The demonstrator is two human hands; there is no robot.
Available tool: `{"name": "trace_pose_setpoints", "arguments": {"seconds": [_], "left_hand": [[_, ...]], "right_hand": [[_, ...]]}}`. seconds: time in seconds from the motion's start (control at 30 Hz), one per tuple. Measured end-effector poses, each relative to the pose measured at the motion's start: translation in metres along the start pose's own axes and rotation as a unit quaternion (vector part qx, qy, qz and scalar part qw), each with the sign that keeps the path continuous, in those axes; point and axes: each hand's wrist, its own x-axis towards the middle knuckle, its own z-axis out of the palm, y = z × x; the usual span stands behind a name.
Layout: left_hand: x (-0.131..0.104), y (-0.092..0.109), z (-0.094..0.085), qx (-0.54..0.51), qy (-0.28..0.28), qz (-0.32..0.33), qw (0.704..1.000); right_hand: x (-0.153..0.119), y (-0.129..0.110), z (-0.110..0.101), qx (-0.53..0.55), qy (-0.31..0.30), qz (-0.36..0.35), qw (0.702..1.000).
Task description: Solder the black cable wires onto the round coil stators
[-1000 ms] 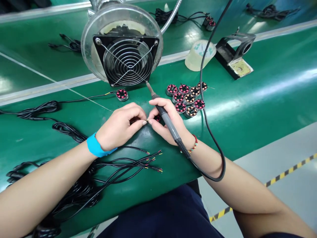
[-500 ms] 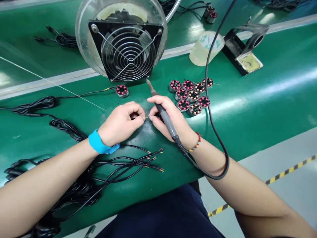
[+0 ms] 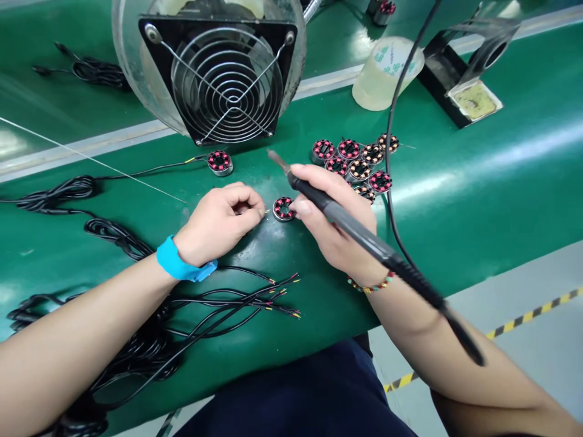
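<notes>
My right hand point(image 3: 339, 221) is closed round a soldering iron point(image 3: 350, 224), whose tip points up and left toward the fan. Its fingertips are at the edge of a small round motor stator point(image 3: 283, 209) with red windings, lying on the bench. To the left, my left hand point(image 3: 230, 215) pinches a cable, with thin bare wire ends point(image 3: 268, 211) poking out between thumb and finger, just short of the stator. The rest of that cable is hidden behind the hand. Another stator point(image 3: 220, 162) with a black cable attached sits beyond my left hand.
Several stators point(image 3: 359, 169) cluster to the right. A fan with a wire guard point(image 3: 233, 100) stands behind, beside a tape roll point(image 3: 387, 76) and an iron stand point(image 3: 473, 100) with a sponge. Black cables with stripped ends point(image 3: 237, 303) lie front left; a thin solder wire point(image 3: 91, 156) slants in.
My right hand has moved right and turned, swinging the iron flatter. The stator by its fingertips, mostly hidden before, now shows. My left hand has hardly moved.
</notes>
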Motion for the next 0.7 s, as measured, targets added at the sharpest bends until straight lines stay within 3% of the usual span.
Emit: {"name": "trace_pose_setpoints", "arguments": {"seconds": [0.27, 0.53, 0.7], "left_hand": [[0.0003, 0.0019, 0.0016, -0.009, -0.002, -0.019, 1.000], [0.0002, 0.0039, 0.0015, -0.007, -0.004, -0.032, 0.999], [0.0009, 0.0040, 0.0019, -0.004, 0.001, -0.028, 1.000]], "right_hand": [[-0.0064, -0.0054, -0.0087, -0.015, 0.103, -0.057, 0.993], [-0.0062, -0.0065, -0.0075, -0.015, 0.103, -0.058, 0.993], [-0.0050, -0.0039, -0.0067, -0.011, 0.115, -0.095, 0.989]]}}
